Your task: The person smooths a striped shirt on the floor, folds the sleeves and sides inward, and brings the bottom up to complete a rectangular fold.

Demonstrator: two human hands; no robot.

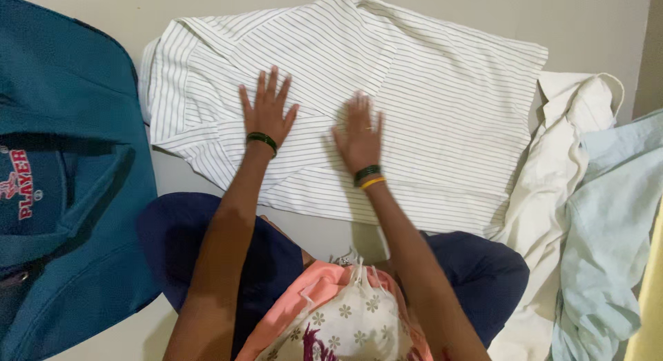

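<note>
Head view, looking down at a seated person's lap and arms.

Shirt (428, 105): white with thin dark stripes, lying flat on a pale floor (318, 233) directly in front of the person. It is partly folded; a sleeve or side panel is turned in across the lower left, forming diagonal edges. Collar end points away, toward the top of the view.

Left hand (266, 112): palm down on the shirt's left part, fingers spread wide and flat, holding nothing. A dark bangle sits at the wrist.

Right hand (359, 136): palm down on the shirt near its middle, fingers straight and closer together, flat, holding nothing. Slightly blurred. A dark bangle and a yellow bangle sit at the wrist. The two hands lie near each other, not touching.

Surroundings:
- Teal garment (69, 216) at far left, large, with a printed emblem; it lies apart from the shirt, just beside the person's left knee.
- Cream garment (552, 188), crumpled, at right, touching the shirt's right edge.
- Pale blue garment (608, 230), crumpled, further right, lying against the cream one.
- Yellow strip at the bottom right corner; cannot tell what it is.

The person wears dark blue trousers and a peach top with a flowered cloth over it.
</note>
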